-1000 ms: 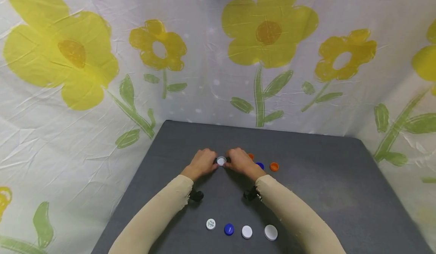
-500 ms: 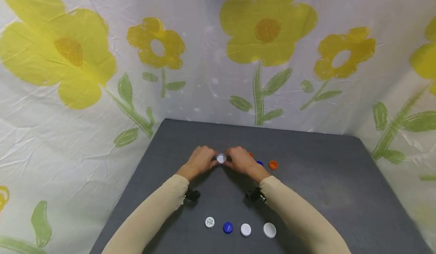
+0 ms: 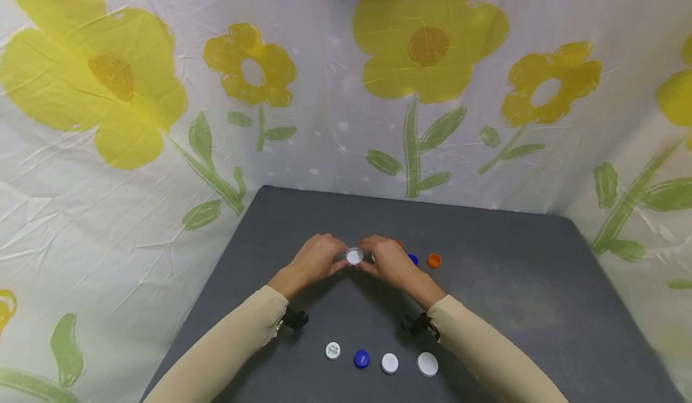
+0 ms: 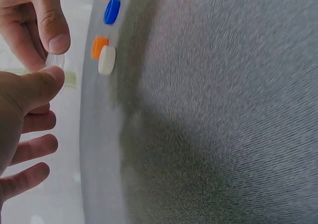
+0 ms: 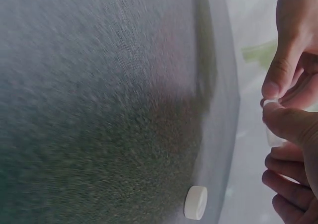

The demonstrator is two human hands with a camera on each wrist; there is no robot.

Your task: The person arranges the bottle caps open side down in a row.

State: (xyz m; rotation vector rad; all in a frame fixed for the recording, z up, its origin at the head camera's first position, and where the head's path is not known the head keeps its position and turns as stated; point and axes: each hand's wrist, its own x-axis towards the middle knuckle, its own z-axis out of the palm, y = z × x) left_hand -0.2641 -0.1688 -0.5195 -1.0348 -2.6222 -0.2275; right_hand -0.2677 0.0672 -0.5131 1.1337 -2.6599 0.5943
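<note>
Between both hands, above the dark grey table (image 3: 503, 307), is a small round white cap (image 3: 354, 256) with a clear rim. My left hand (image 3: 315, 256) pinches it from the left; in the left wrist view its thumb (image 4: 42, 85) is against the ribbed clear edge while the other fingers spread below. From the other side my right hand (image 3: 390, 262) grips it between thumb and fingers. Fingers hide most of the cap in both wrist views. An off-white cap (image 4: 107, 60) lies on the table near the right hand, mostly hidden by that hand in the head view.
Toward the front lie a patterned white cap (image 3: 333, 351), a blue cap (image 3: 361, 359), a white cap (image 3: 389, 363) and a larger white cap (image 3: 427, 364). Right of the hands are an orange cap (image 3: 434, 261) and a blue cap (image 3: 413, 259). A flowered curtain (image 3: 324, 90) hangs behind.
The forearms have spread apart, and both hands still hold the clear-rimmed cap, which looks slightly larger. A bit of the off-white cap now shows by the right hand. The table caps stay put.
</note>
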